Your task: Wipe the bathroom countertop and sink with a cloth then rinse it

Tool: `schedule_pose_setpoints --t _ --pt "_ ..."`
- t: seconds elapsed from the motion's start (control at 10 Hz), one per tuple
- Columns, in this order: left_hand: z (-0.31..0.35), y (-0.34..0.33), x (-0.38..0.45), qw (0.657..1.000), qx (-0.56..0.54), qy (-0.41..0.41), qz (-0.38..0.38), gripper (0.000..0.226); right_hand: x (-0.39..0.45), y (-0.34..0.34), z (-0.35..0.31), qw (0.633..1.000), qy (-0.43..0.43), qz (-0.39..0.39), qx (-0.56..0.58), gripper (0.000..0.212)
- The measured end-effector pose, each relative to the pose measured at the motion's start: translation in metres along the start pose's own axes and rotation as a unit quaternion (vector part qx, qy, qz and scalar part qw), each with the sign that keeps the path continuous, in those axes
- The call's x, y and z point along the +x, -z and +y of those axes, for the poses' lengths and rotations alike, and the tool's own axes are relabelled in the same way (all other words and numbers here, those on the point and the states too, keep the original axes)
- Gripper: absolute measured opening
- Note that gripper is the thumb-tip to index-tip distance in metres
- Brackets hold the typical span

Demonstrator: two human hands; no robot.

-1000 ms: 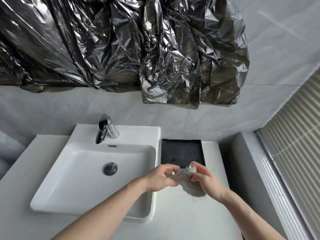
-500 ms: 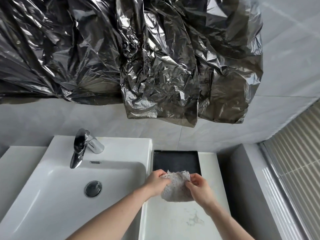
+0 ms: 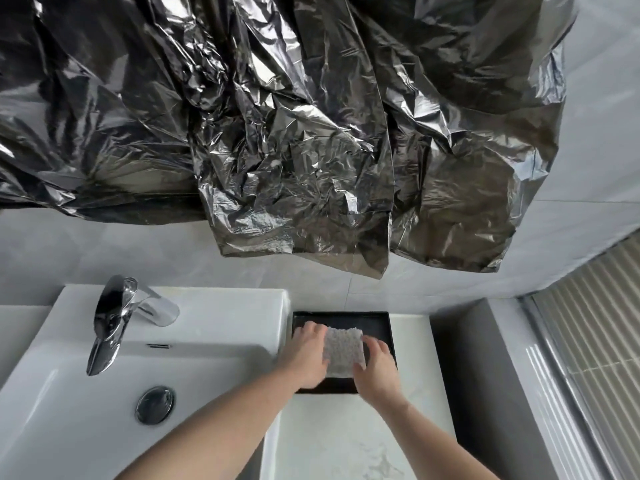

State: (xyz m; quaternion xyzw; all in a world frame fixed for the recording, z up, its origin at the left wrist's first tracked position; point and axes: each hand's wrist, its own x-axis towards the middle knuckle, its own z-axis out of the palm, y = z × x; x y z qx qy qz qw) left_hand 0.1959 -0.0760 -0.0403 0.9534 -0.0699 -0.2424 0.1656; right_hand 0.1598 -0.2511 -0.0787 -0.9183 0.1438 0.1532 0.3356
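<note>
I'm holding the cloth [image 3: 343, 351] over the black tray [image 3: 381, 323] on the worktop [image 3: 346, 445] right of the sink [image 3: 207, 306], left hand [image 3: 308, 358] and right hand [image 3: 375, 370] each gripping an edge.

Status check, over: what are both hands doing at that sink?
Left hand and right hand hold cloth flat over black tray. Tap dry, no water running. Nothing blocking.

Cloth [image 3: 343, 351] now spread flat between left hand [image 3: 309, 358] and right hand [image 3: 375, 367], no longer bunched. Carried forward from above the countertop [image 3: 346, 441] to over the black tray [image 3: 377, 323]. View shifted forward and right.
</note>
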Motion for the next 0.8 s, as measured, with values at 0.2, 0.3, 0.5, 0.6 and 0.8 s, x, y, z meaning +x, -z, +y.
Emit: schedule_pose_setpoints --t 0.2,0.3,0.5,0.6,0.8 --pt "-0.007 -0.041 -0.016 0.987 0.096 -0.059 -0.112 0.054 -0.020 -0.025 0.020 0.985 0.069 -0.080 -0.139 0.055" --pt "-0.009 -0.039 -0.024 0.988 0.100 -0.068 -0.097 0.058 -0.022 -0.020 0.015 0.980 0.072 -0.100 -0.156 0.058" --pt "-0.010 -0.021 -0.066 0.996 0.052 -0.067 -0.023 0.055 -0.046 -0.003 0.005 0.980 0.055 -0.139 -0.129 0.065" --pt "-0.033 -0.016 -0.113 0.990 -0.003 -0.107 0.093 0.051 -0.071 0.006 -0.007 0.990 0.053 -0.122 -0.050 0.062" --pt "-0.067 -0.015 -0.236 0.999 -0.046 -0.003 -0.022 0.057 -0.133 0.023 -0.027 0.988 0.109 -0.108 -0.020 0.053"
